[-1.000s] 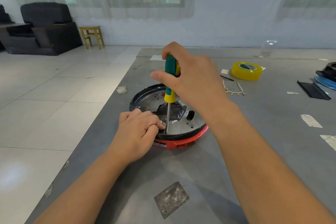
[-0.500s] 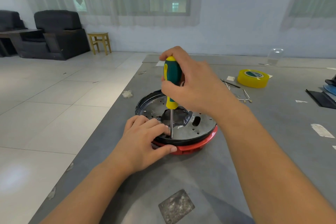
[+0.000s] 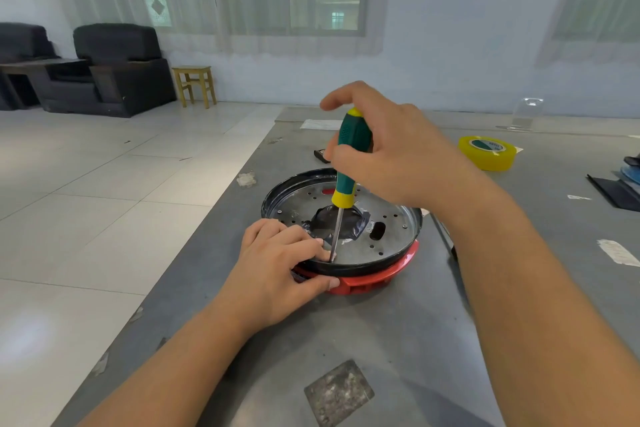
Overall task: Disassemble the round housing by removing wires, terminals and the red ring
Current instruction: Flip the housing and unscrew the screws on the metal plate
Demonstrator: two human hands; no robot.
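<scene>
So the round black housing with the perforated grey metal plate inside (image 3: 377,218) sits on the grey worktop (image 3: 398,329), roughly centre, stacked on the red plastic ring (image 3: 377,276), which pokes out under its near and right edge. The right hand (image 3: 391,156) has its fingers curled round the green-and-yellow handled screwdriver (image 3: 346,163), index finger lifted over the top of the handle. The tool stands nearly upright, with its steel tip down on the plate right by the near rim. The left hand (image 3: 277,263) holds the near-left edge: fingers pressed together over the rim and onto the plate, fingertips just beside the screwdriver tip, thumb against the red ring below. There's a dark hole with a ragged edge in the middle of the plate. Off to the right, well apart, there's a yellow roll of tape (image 3: 487,152).
</scene>
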